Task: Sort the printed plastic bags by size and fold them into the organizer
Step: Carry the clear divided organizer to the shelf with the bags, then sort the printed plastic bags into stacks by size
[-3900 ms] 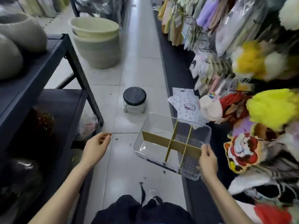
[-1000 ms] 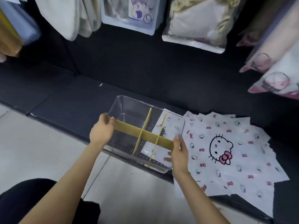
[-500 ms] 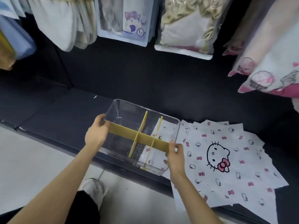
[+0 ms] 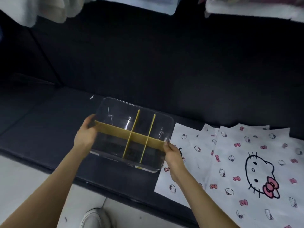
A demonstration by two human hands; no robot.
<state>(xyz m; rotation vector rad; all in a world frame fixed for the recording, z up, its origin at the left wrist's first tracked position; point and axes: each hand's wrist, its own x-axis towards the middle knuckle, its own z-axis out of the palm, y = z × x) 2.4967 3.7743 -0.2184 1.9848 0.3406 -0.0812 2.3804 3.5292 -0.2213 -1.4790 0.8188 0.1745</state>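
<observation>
Grips left wall of clear organizer [image 4: 113, 112] with curled left hand [image 4: 85, 135]; seemingly pinches right rim with right hand [image 4: 173, 156], just beside printed bags [image 4: 246, 153].

Organizer leaves the bags and goes to the bare shelf

The organizer [image 4: 113, 119], before carried over the floor by the right hand [image 4: 172, 155] alone, is now gripped at both ends, with the left hand [image 4: 85, 134] on its left wall. Half a second ago its right part covered the bags [image 4: 238, 162]; now it is at their left edge, over the dark shelf [image 4: 49, 129], and no print shows through it.
</observation>
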